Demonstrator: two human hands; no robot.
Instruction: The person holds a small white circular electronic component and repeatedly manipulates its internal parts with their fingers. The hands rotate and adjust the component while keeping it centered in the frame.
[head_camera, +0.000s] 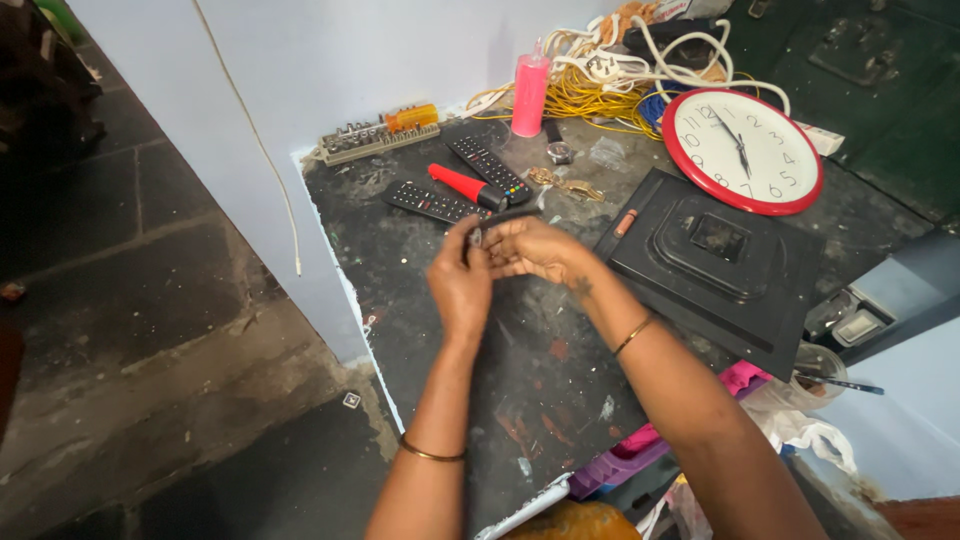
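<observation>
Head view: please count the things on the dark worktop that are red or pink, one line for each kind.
Round wall clock with red rim: 1
Pink plastic bottle: 1
Red-handled tool: 1
Pink plastic tray at the worktop edge: 1
Total: 4

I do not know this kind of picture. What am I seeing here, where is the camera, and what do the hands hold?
There is no machine here. A person wears a camera on the head, so the one picture looks down at that person's own two bare hands. The left hand and right hand together hold a small dark object; it is too hidden to tell what it is. Below them is a dark, stained worktop. On it lie two remote controls, a red-handled tool, a pink bottle, a red wall clock, a black square panel, and tangled cables.
</observation>
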